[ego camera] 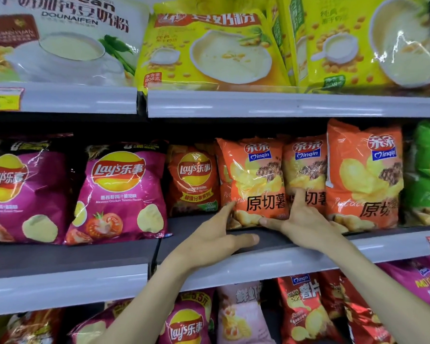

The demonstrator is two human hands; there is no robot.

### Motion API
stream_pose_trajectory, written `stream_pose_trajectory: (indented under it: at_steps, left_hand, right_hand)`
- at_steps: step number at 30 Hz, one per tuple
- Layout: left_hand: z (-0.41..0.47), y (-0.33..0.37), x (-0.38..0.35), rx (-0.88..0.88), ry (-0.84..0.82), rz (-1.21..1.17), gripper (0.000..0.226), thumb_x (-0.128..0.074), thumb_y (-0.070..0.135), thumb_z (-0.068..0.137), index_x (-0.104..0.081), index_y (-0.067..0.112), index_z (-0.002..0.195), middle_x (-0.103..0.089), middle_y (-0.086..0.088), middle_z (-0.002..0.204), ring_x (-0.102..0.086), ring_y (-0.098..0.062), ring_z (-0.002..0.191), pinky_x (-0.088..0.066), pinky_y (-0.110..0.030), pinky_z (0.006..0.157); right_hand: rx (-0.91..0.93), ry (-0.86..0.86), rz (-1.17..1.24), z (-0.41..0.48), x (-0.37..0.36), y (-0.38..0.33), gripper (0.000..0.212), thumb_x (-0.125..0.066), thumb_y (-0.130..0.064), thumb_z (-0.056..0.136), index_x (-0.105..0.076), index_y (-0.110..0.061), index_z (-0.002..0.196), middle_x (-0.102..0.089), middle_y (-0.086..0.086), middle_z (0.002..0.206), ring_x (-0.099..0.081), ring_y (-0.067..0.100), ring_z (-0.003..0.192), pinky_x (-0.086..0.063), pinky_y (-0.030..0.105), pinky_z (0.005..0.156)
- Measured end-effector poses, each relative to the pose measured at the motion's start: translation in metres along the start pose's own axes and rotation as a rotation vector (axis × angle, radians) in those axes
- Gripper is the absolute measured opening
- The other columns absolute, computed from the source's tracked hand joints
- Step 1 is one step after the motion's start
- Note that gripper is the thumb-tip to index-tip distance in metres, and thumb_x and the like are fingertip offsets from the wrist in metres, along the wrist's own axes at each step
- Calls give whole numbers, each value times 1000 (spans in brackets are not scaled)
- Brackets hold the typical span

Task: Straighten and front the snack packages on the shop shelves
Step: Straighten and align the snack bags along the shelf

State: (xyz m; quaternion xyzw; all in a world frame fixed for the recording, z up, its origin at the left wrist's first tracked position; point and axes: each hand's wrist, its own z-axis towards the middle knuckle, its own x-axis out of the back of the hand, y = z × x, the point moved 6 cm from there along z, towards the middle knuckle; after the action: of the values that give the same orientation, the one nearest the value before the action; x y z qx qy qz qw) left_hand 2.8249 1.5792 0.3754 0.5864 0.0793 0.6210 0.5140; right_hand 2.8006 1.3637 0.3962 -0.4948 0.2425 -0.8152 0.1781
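Two bare forearms reach up past the lower shelf's snack bags [305,314] to the middle shelf [271,264].

The left hand [216,237] lies open. Its fingers are straight and touch the lower left edge of the first orange chip bag [256,180], and its thumb is stretched along the shelf deck. The right hand [305,224] is spread wide. Its thumb lies across the bag's bottom front and its fingers point up along the bag's right edge. Neither hand closes round the bag.

This bag is glossy orange with a blue logo patch, pictured chips and large black characters. It stands upright, set back from the shelf's front edge, right of centre.

Count, middle shelf:
- Orange bags: three, the second [305,170] and third [363,175] side by side to its right.
- Magenta Lay's bags: two [119,192].
- Red Lay's bag: one [194,180], deeper back.
- Green bag: one [427,175], at the right end.

On the top shelf [258,104] stand one white powder bag [60,40] and yellow powder bags [209,50]; their exact count cannot be told.
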Motion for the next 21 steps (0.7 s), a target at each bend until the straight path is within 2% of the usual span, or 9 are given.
stream_pose_trajectory:
  at_steps: [4, 6, 9, 11, 13, 14, 16, 19, 21]
  left_hand:
    - [-2, 1, 3, 14, 30, 34, 103, -79, 56, 87, -19, 33, 168, -40, 10, 163, -40, -8, 147, -31, -25, 114]
    - [-2, 3, 2, 29, -6, 41, 107, -78, 61, 83, -17, 35, 168, -40, 10, 164, -39, -8, 148, -32, -28, 119]
    - [-5, 9, 2, 44, -24, 83, 107, -75, 64, 84, -16, 34, 168, -40, 8, 165, -39, -12, 150, -32, -34, 124]
    - [-8, 14, 5, 48, -3, 138, 91, -71, 55, 93, -25, 28, 166, -47, 6, 158, -44, -14, 146, -34, -30, 120]
    - [-13, 24, 11, 45, 33, 174, 63, -67, 45, 100, -43, 27, 155, -56, 4, 141, -53, -12, 130, -38, -26, 108]
    - [-14, 27, 15, 47, 54, 194, 53, -65, 43, 102, -49, 27, 149, -58, 4, 138, -54, -13, 127, -39, -24, 103]
    - [-19, 30, 26, 35, 115, 256, 55, -63, 45, 102, -53, 20, 150, -59, 1, 146, -54, -18, 134, -39, -23, 101]
    - [-33, 31, 43, 49, 194, 399, 66, -60, 62, 94, -58, 20, 145, -65, 0, 140, -61, -24, 129, -51, -38, 106]
    - [-48, 31, 54, 58, 229, 523, 68, -56, 65, 91, -59, 24, 145, -67, 1, 137, -61, -25, 127, -52, -44, 106]
  right_hand:
    - [-6, 18, -13, 0, 0, -1, 88, -76, -70, 79, -21, -30, 134, -58, -7, 107, -57, 20, 94, -45, 36, 81]
    - [-1, 37, -34, 0, 1, -3, 87, -76, -68, 80, -23, -28, 136, -58, -4, 107, -57, 21, 94, -46, 36, 82]
    - [4, 40, -65, 1, 2, -5, 90, -72, -70, 83, -25, -22, 144, -60, 1, 111, -64, 29, 105, -50, 40, 86]
    - [29, 69, -101, -1, 5, -8, 88, -65, -71, 87, -28, -18, 147, -64, 5, 115, -65, 32, 108, -52, 41, 87]
    - [79, 141, -131, -9, 10, -14, 79, -60, -68, 92, -32, -17, 146, -66, 10, 127, -65, 33, 112, -53, 44, 91]
    - [109, 176, -143, -14, 13, -17, 73, -58, -66, 94, -34, -19, 144, -64, 11, 133, -64, 33, 115, -53, 46, 93]
    - [178, 224, -188, -26, 19, -28, 63, -55, -62, 98, -38, -22, 142, -60, 9, 138, -61, 32, 120, -53, 46, 94]
    - [278, 232, -321, -42, 21, -50, 55, -50, -60, 100, -45, -24, 142, -59, 4, 137, -58, 27, 122, -51, 42, 91]
    - [351, 202, -376, -52, 17, -66, 57, -48, -61, 101, -49, -24, 144, -58, 0, 140, -54, 24, 126, -50, 40, 94]
